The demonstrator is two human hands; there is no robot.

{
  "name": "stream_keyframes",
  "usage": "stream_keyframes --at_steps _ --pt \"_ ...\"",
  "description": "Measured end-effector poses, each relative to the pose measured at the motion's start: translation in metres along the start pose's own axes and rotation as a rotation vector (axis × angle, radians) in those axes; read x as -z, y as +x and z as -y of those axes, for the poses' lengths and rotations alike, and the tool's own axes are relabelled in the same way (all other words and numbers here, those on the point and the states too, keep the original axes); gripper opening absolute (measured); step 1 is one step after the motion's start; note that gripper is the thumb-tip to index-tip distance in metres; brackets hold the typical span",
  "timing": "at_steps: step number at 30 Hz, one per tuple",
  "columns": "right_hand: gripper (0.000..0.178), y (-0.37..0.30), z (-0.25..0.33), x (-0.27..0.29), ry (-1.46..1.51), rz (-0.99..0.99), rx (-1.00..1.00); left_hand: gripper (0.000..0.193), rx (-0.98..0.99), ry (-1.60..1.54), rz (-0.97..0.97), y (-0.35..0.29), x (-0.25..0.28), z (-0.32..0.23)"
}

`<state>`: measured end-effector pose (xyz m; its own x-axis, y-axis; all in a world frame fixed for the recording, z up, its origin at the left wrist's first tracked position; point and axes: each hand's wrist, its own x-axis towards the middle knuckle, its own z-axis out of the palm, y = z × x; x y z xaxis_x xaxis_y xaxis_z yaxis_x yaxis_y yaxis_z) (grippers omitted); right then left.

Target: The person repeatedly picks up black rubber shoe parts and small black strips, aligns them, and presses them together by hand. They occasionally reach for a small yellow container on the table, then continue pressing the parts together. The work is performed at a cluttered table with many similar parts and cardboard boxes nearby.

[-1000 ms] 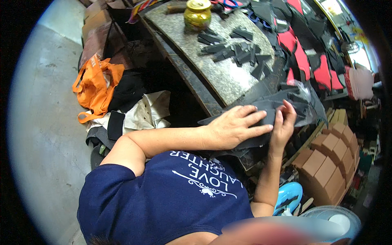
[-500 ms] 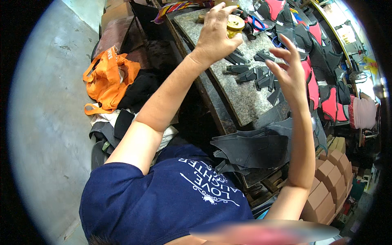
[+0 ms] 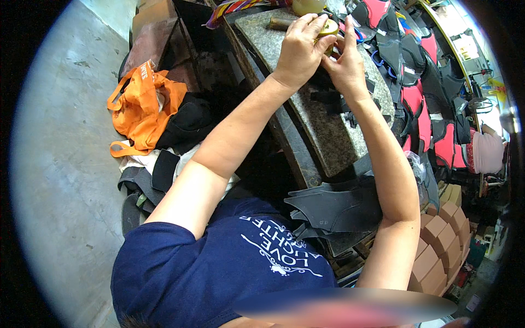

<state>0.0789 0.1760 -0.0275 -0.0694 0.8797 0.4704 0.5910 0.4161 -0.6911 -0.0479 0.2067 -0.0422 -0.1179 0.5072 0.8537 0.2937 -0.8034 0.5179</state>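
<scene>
Over the far part of the stone slab (image 3: 317, 150), both my hands come together at a small yellow round container (image 3: 330, 27) with a pale flat top. My left hand (image 3: 302, 50) is closed around its left side. From the right, my right hand (image 3: 348, 68) reaches against it with the thumb bent in and a finger stretched upward; the fingers partly hide how it touches. Small dark cut pieces (image 3: 328, 98) lie on the slab beneath my wrists, now in shadow. A yellowish jar (image 3: 309, 6) stands just beyond, near a short brown rod-like thing (image 3: 280, 23).
Dark flat cut sheets (image 3: 339, 208) are stacked at the slab's near end. Black and pink padded pieces (image 3: 418, 104) cover the right side, with blue-handled scissors (image 3: 377, 59) among them. An orange bag (image 3: 143, 109) lies at left; brown blocks (image 3: 437, 251) stand at lower right.
My right hand has moved up and left to the yellow container, meeting my left hand. The left hand has shifted slightly right with the container, and the jar beyond shows more.
</scene>
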Motion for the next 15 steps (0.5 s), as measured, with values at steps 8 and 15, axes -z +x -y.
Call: stream_keyframes --at_steps 8,15 --pt "0.096 0.015 0.006 0.022 0.361 0.251 -0.089 0.036 0.534 -0.508 -0.039 0.012 0.012 -0.005" --pt "0.046 0.045 0.009 0.047 -0.718 0.202 0.361 0.039 0.570 -0.720 -0.028 0.008 0.011 -0.008"
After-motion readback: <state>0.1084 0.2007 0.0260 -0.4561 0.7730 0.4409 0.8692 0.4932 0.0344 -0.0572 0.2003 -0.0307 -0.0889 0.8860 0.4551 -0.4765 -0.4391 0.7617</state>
